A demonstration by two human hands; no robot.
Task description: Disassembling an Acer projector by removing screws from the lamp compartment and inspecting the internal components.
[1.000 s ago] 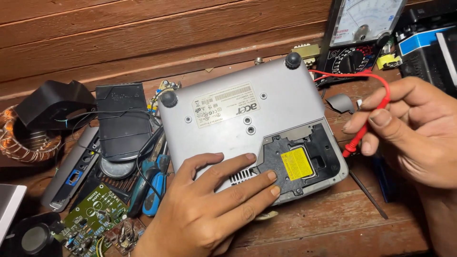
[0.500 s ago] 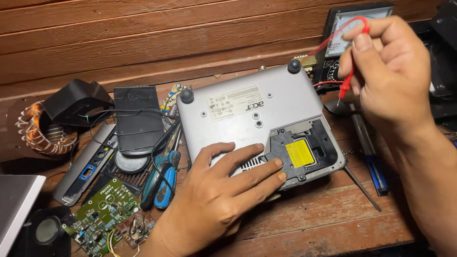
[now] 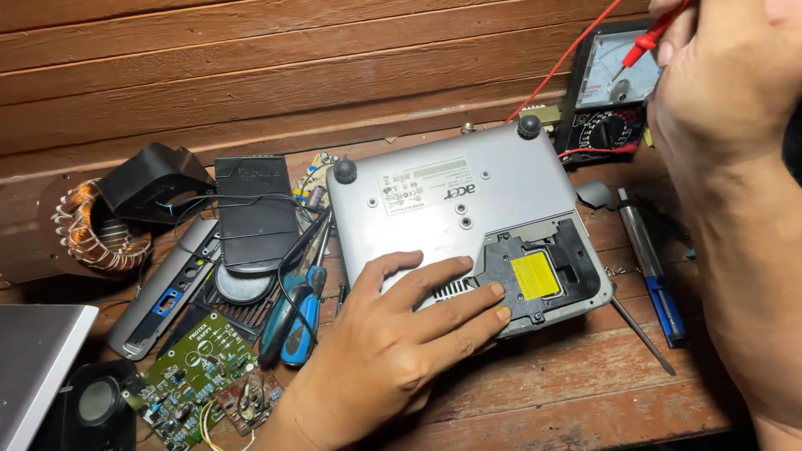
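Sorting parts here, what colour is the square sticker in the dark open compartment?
Yellow sticker, clearest in the head view.

One head-worn camera looks steeply down, close over the wooden workbench [image 3: 585, 392].

Warm dim light, sharp focus (corners shadowed)

The left hand [image 3: 393, 334] lies palm down, fingers spread and stretched flat on the near edge of the silver projector [image 3: 451, 200], forearm coming up from the near side. The right hand [image 3: 727, 75] is raised beyond the projector's far right corner, fingers curled shut and pinching a red probe [image 3: 647, 38]; its forearm runs down past the projector's right side.
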